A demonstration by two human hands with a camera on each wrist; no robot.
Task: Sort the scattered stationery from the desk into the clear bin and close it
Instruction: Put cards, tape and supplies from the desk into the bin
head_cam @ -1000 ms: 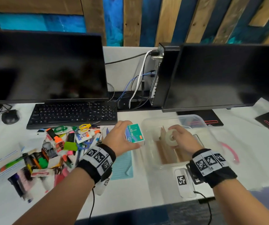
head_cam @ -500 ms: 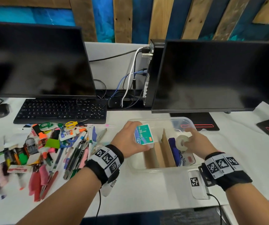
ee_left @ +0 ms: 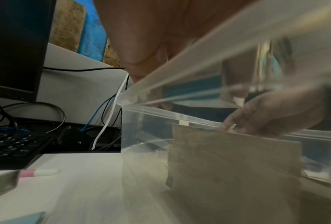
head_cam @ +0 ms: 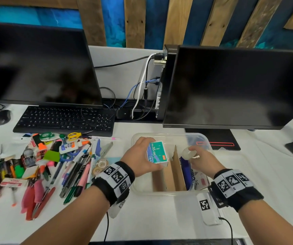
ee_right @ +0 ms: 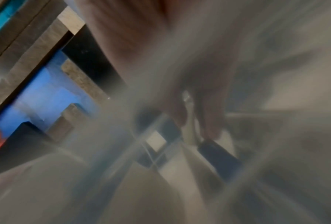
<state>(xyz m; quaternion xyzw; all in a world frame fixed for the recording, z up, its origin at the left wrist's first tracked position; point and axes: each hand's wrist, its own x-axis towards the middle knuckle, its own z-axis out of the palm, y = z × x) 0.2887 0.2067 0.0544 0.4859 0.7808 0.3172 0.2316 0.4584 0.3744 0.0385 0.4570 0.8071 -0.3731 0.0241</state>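
Note:
The clear bin [head_cam: 165,192] stands open on the white desk, split by cardboard dividers [head_cam: 175,171]. My left hand [head_cam: 143,156] grips a green staple box [head_cam: 157,152] over the bin's left compartment. My right hand [head_cam: 198,157] pinches a roll of clear tape [head_cam: 188,153] over the right compartment, where a blue item [head_cam: 185,167] and a packet lie. In the left wrist view the bin's wall [ee_left: 199,121] and a cardboard divider [ee_left: 233,159] fill the frame, with the right hand [ee_left: 272,113] behind. The right wrist view is blurred.
A heap of scattered stationery [head_cam: 53,165] lies left of the bin: pens, markers, glue, scissors, tape rolls. A keyboard [head_cam: 66,119] and mouse [head_cam: 0,117] sit behind it, under two dark monitors [head_cam: 236,87]. A tagged white device [head_cam: 207,207] lies before the bin.
The left hand has carried the staple box rightward over the bin's left compartment. The right hand has moved the tape roll to the right compartment. The view has shifted slightly.

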